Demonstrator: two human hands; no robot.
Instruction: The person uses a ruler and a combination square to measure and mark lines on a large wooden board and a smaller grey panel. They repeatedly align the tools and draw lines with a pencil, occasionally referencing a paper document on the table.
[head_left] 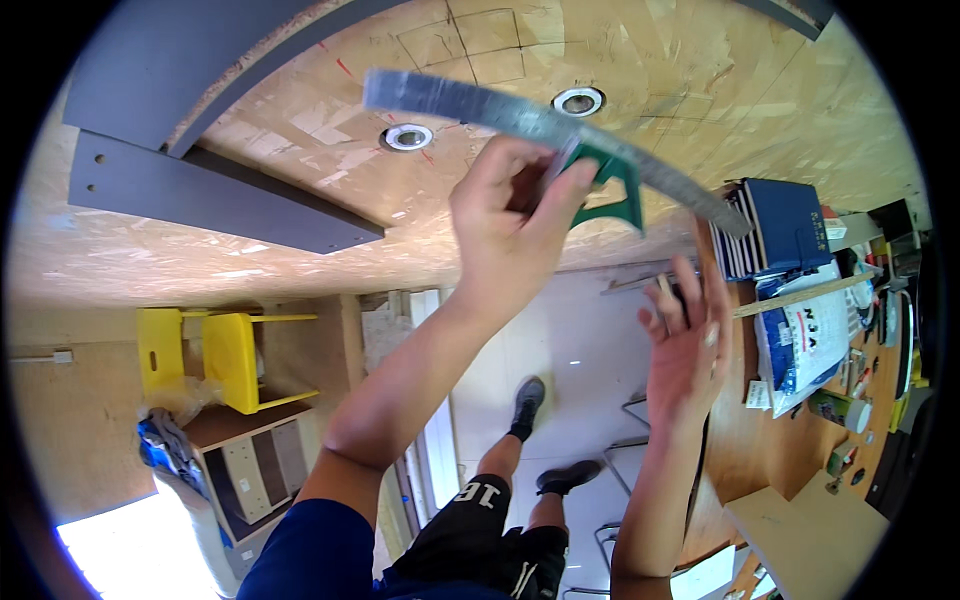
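My left hand (510, 215) is raised before a chipboard panel, thumb and fingers closed on the green head of a combination square (617, 195). Its long steel blade (500, 110) runs from upper left down to the right, looking bent in this view. The grip hides part of the head. Lower and to the right, my right hand (685, 350) is lifted beside the desk's edge, its fingers apart and slightly blurred. A small pale spot shows near its fingertips; I cannot tell what that is.
The chipboard panel (300, 140) has pencil lines and two white-rimmed round fittings. Grey boards (220, 195) lie across its left. On the right-hand desk (765, 440) are dark blue binders (790, 228), a plastic bag (805, 345) and a thin wooden strip (800, 295). Yellow stools (230, 362) stand left.
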